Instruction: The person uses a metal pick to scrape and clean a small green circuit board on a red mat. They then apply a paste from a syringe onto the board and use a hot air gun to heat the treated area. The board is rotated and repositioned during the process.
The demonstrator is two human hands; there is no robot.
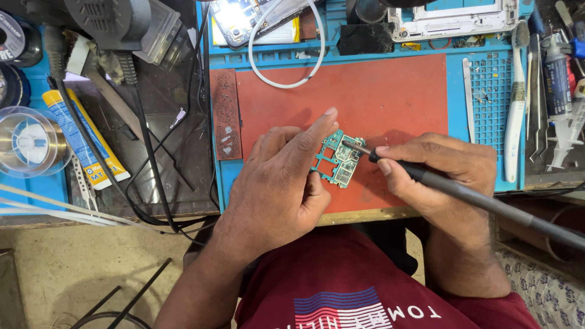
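A small green circuit board (339, 159) lies on the red mat (378, 91) near the front of the bench. My left hand (280, 183) pins the board's left edge, the index finger stretched out above it. My right hand (442, 173) grips a dark soldering iron (463, 194) like a pen. Its metal tip rests on the upper part of the board. The iron's handle and cable run off to the lower right.
A blue work mat (487, 91) surrounds the red one. Behind lie a phone frame (454, 18), a lit phone part (241, 18) and a white cable (286, 67). Tweezers, a white brush (516, 109) and a syringe (557, 116) lie right. Glue tube (82, 137) and wire spool (30, 140) lie left.
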